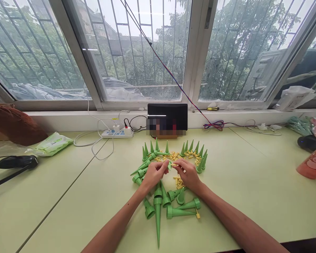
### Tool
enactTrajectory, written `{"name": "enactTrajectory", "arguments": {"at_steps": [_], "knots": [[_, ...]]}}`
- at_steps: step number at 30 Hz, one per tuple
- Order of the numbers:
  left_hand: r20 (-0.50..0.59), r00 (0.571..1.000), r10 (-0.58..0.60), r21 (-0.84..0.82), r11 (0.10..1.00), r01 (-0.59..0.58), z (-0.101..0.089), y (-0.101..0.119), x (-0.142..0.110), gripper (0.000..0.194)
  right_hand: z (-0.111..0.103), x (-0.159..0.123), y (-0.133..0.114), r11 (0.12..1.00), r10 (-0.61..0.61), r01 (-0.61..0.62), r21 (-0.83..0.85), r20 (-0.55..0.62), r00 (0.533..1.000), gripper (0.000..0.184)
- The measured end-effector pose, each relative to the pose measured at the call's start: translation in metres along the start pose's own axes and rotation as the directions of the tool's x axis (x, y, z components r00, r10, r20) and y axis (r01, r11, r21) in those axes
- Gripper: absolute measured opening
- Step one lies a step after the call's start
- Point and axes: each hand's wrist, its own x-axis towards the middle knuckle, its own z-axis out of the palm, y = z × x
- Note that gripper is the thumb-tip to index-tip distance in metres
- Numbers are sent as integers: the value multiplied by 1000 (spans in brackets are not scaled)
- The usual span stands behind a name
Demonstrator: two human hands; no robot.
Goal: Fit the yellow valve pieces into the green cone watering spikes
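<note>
Over the middle of the table, my left hand [156,174] is closed on a green plastic cone-shaped spike [169,166], mostly hidden by the fingers. My right hand [187,173] pinches a small yellow plastic peg [174,164] against the spike; whether it sits inside cannot be told. Beyond both hands lies a pile of loose yellow pegs [171,156], and a few more pegs [178,182] lie under my right hand. Several upright green spikes [191,145] stand in a curve behind. Closer to me, a long green spike [158,218] lies among others, one with a yellow peg [197,213] attached.
At the back, a black screen [168,116] leans by the window, with a power strip [117,133] and looping cables to its left. A green-white packet [52,144] and black strap [14,165] lie left. A red drink cup [313,162] stands far right.
</note>
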Motion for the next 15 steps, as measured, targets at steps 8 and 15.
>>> {"name": "enactTrajectory", "arguments": {"at_steps": [8,15], "knots": [[46,999,26,-3,1000,-26,-1,0,0,45,-2,-1,2,997,79,-79,12,25,997,15],[85,994,65,3,998,-65,-2,-4,1,34,-3,1,-1,993,116,-117,12,15,993,20]]}}
